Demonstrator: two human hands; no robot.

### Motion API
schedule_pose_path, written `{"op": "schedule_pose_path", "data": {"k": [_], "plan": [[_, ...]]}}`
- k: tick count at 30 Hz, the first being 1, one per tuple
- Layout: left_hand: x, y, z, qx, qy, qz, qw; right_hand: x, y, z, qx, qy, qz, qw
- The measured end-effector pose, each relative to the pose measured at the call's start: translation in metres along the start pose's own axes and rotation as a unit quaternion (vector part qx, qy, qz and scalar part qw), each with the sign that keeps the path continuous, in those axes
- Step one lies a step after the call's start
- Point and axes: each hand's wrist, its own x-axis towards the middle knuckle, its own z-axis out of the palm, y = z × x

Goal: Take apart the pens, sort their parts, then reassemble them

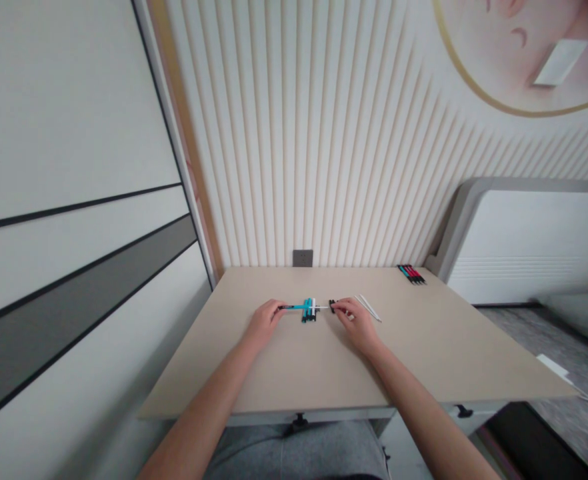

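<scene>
My left hand [265, 320] is closed around the black end of a blue pen barrel [295, 307], held level above the table. A thin white refill [323, 307] sticks out of the barrel's right end towards my right hand [357, 321]. The fingertips of that hand are pinched at the refill's far end; the exact grip is too small to make out. Small black pen parts [332, 306] lie right beside these fingertips. Under the held pen, several blue, white and black pen barrels [309, 315] lie side by side.
Thin white refills [370, 310] lie right of my right hand. Several red, blue and black pens [412, 275] rest at the far right corner of the beige table [284, 373]. A ribbed wall with a grey socket [303, 258] rises behind; a white cabinet [89, 280] stands left.
</scene>
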Motion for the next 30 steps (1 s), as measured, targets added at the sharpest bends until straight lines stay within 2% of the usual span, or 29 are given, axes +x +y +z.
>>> {"op": "schedule_pose_path", "data": {"k": [25,30], "plan": [[0.0008,0.0049,-0.0002,0.005,-0.029,-0.004,1.0,0.0006,0.0006,0.0039,-0.005,-0.034,-0.045,0.998],[0.0007,0.0042,0.0007,0.002,-0.043,0.011,0.999,-0.0014,-0.0024,0.0038,-0.009,-0.05,-0.026,0.998]]}}
